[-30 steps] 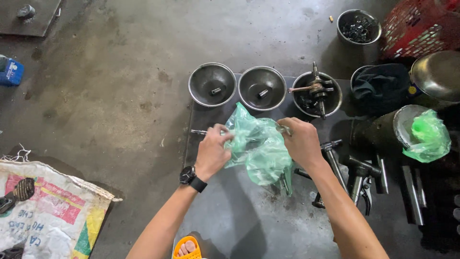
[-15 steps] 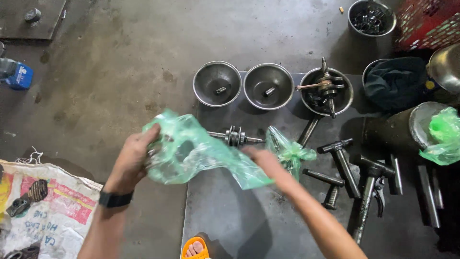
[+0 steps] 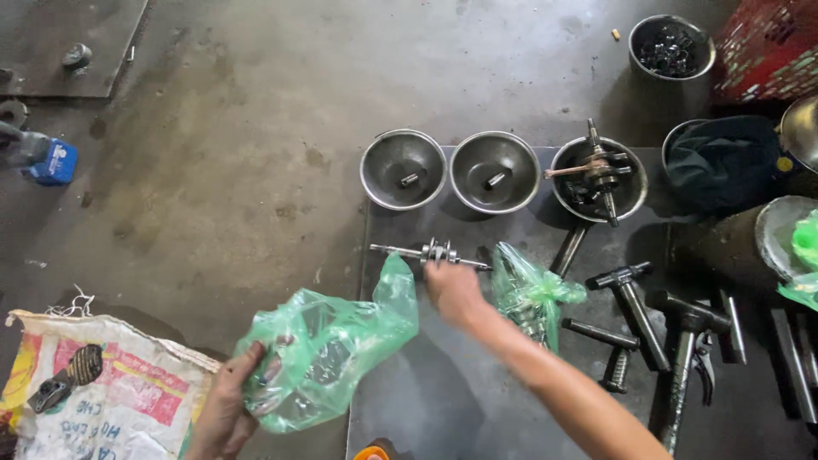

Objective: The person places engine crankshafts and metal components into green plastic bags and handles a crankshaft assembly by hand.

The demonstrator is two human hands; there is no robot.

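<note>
While a second ago both hands were bunched round one green bag over the plate, now they've split: the left hand (image 3: 223, 407) has pulled the bag (image 3: 328, 345) off to the side, fingers curled tight on its crumpled lower end. So the part's out of its wrap. That part, a crankshaft (image 3: 430, 253), lies on the plate just past the right hand's (image 3: 454, 290) fingertips; fingers look loosely bent on or over it, can't tell if they grip. A second bagged part (image 3: 530, 294) sits right beside that hand. Beyond the fingers are three steel bowls (image 3: 402, 166), with hammers (image 3: 630, 294) off to the right. Surface is a dark steel plate (image 3: 426, 400) on a stained concrete floor (image 3: 239, 128), and a printed sack (image 3: 111, 400) lies left of the bag hand.
</note>
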